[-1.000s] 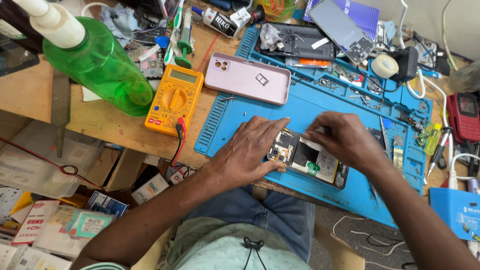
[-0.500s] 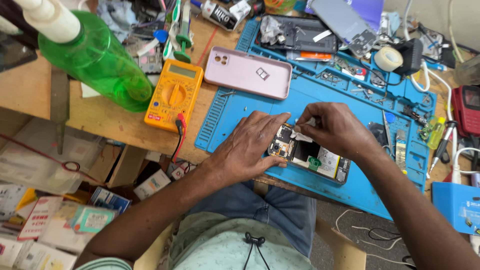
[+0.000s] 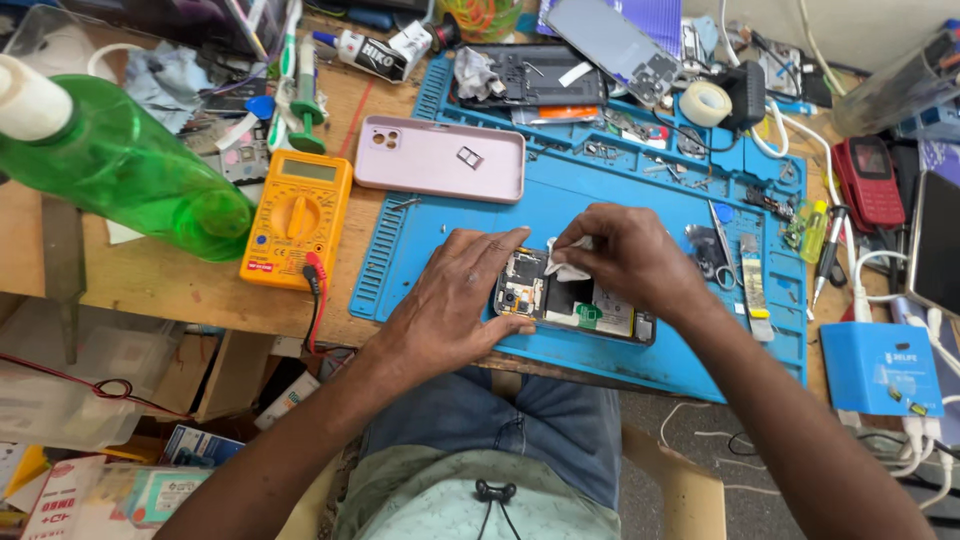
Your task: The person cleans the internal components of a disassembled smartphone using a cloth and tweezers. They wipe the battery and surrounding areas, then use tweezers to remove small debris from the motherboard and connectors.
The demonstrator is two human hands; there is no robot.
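**Opened smartphone on blue repair mat, both hands at work**

Item 1. Opened smartphone (image 3: 575, 303): back cover off, circuit board and camera modules exposed at its left end, a green part near the middle. Lies flat, long side across, on the near part of the blue repair mat (image 3: 660, 355).

Item 2. Left hand (image 3: 450, 300): palm down, fingers spread and lying flat, fingertips pressing on the left end of the phone, steadying it.

Item 3. Right hand (image 3: 625, 255): fingers drawn together, pinching a small white wipe (image 3: 566, 266) against the phone's upper edge, over the board.

Item 4. Pink phone case (image 3: 440, 158): lying on the mat's far left corner, well apart from the hands; a small SIM tray (image 3: 469, 155) rests on it.

Item 5. Yellow multimeter (image 3: 297, 218): on the wooden counter (image 3: 150, 275), just left of the mat, red and black leads plugged in at its near edge.

Item 6. Green plastic bottle (image 3: 130, 170): tilted, white cap, left of the multimeter.

Item 7. Tweezers (image 3: 722, 232): on the mat, right of the right hand.

Item 8. Roll of white tape (image 3: 705, 103): far right section of the mat.

Item 9. Red keypad phone (image 3: 868, 180): on the counter beyond the mat's right edge.

Item 10. Blue box (image 3: 878, 368): near right corner, white cables beside it.
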